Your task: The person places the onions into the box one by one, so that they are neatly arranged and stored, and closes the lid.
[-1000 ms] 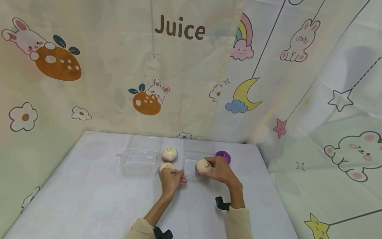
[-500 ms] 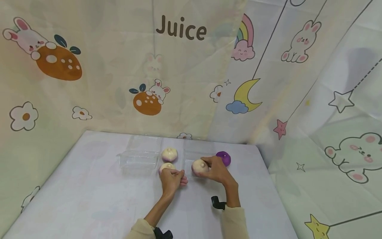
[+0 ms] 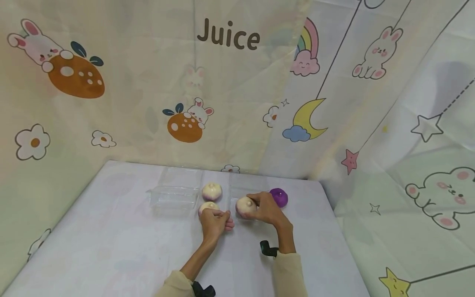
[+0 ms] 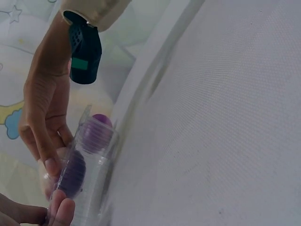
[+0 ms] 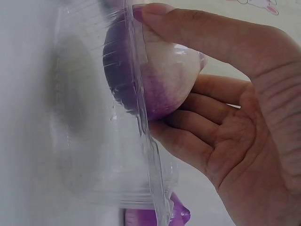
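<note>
Right hand (image 3: 268,209): we see it grasping the purple-white turnip (image 3: 244,208)
Turnip: further left than before, base visible through the clear tray (image 4: 96,181)
Left hand (image 3: 214,225): pinching the tray's edge, unmoved

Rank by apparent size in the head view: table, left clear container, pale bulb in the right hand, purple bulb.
Table
Left clear container
Held pale bulb, purple bulb: too alike to rank, both partly covered.

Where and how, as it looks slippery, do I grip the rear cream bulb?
I'd take the rear bulb from above, by its rounded left and right flanks: it sits nub-up, and the front bulb and left hand crowd its near side.
</note>
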The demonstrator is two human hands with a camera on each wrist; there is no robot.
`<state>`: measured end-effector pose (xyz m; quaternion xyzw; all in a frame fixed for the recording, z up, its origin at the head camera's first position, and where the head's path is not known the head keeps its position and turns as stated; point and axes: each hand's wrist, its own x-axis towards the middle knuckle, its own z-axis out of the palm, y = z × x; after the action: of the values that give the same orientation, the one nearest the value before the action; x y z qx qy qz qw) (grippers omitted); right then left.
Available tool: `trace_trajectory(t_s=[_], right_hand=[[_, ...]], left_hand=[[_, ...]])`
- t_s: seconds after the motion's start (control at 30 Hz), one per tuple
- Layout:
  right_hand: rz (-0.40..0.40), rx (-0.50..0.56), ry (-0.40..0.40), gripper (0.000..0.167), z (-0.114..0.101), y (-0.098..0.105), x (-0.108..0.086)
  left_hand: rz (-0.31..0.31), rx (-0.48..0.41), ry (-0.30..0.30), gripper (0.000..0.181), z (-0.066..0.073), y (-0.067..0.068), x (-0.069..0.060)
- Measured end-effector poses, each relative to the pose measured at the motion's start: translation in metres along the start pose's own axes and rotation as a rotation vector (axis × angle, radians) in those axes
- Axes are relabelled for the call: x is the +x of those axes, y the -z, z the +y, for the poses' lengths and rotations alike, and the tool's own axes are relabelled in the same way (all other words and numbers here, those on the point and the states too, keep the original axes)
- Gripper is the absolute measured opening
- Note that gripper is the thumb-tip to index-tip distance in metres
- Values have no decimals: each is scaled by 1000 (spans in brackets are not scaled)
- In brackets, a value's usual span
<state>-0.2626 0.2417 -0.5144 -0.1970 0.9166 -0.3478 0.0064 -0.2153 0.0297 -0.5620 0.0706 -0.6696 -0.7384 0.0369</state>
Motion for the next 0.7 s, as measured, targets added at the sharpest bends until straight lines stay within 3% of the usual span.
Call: trace_trajectory(t_s=[0.7], right_hand=[[-69,30,29,63,-4,-11,11]], left_hand=[[-5,21,-4,16,-1,1,1]])
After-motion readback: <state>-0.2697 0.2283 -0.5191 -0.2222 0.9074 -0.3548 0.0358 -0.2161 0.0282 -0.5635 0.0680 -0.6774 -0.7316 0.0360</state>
